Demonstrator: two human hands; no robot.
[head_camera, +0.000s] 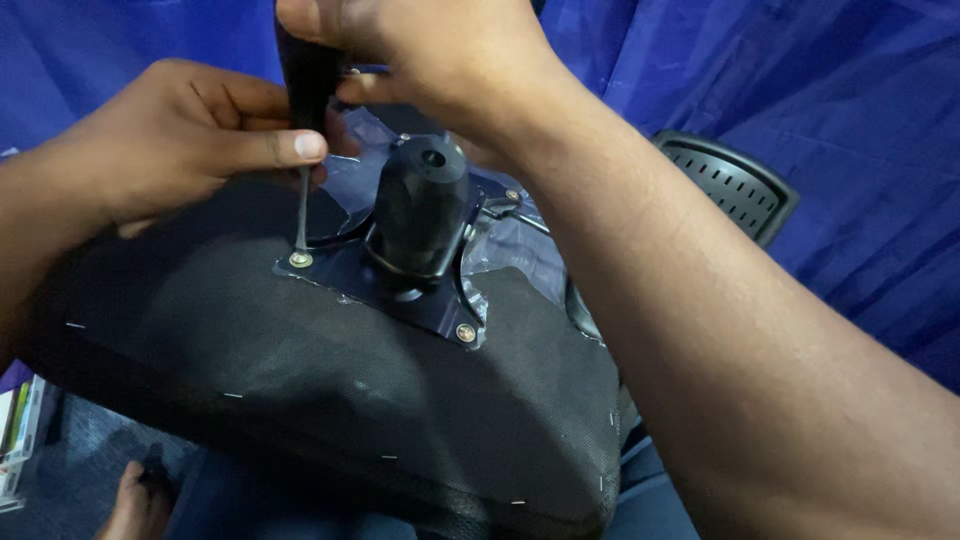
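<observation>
On the upturned underside of a chair seat (300, 400), a screwdriver (303, 120) is standing nearly upright with its tip in the brass screw (300, 259) at the near-left corner of the dark metal mounting plate (440, 305). The right hand (430, 45) is closing its fingers round the black handle from above, while the left hand (170, 140) is pinching the thin shaft, thumb pressing against it, to steady it. The tool is looking stiff and light; its smooth handle may be slippery, though the grip is half hidden. 2 more screws (465, 333) are showing on the plate, beside the black cylindrical socket (422, 205). The seat, fabric-covered and stapled, is looking bulky and is best held by its rim. A black ribbed plastic part (730, 180) is lying behind on blue sheeting (850, 100).
</observation>
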